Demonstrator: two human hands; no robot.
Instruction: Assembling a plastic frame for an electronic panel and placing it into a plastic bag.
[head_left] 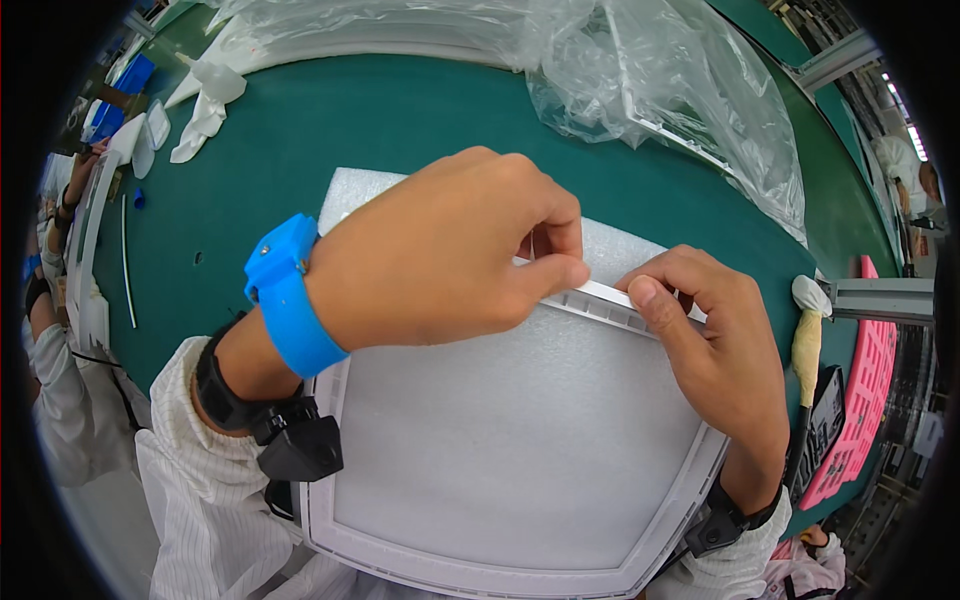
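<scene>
A white rectangular plastic frame (pixel 500 577) lies in front of me, its near side close to my body. Under it and inside its opening shows a white foam sheet (pixel 500 440). At the middle of the frame's far side, my left hand (pixel 440 255) is closed, thumb and forefinger pinching the rim. Anything small between those fingertips is hidden. Farther right on the same side, my right hand (pixel 715 335) is closed around the rim, thumb on top and fingers behind. A blue wrist strap (pixel 295 300) circles my left wrist.
Clear plastic bags (pixel 660 80) lie along the far side of the green mat (pixel 430 120). A white bottle with a cloth (pixel 212 95) stands far left. At right are a pink perforated panel (pixel 860 400), a wrapped-handle tool (pixel 807 340) and a metal post (pixel 880 298). Co-workers sit left.
</scene>
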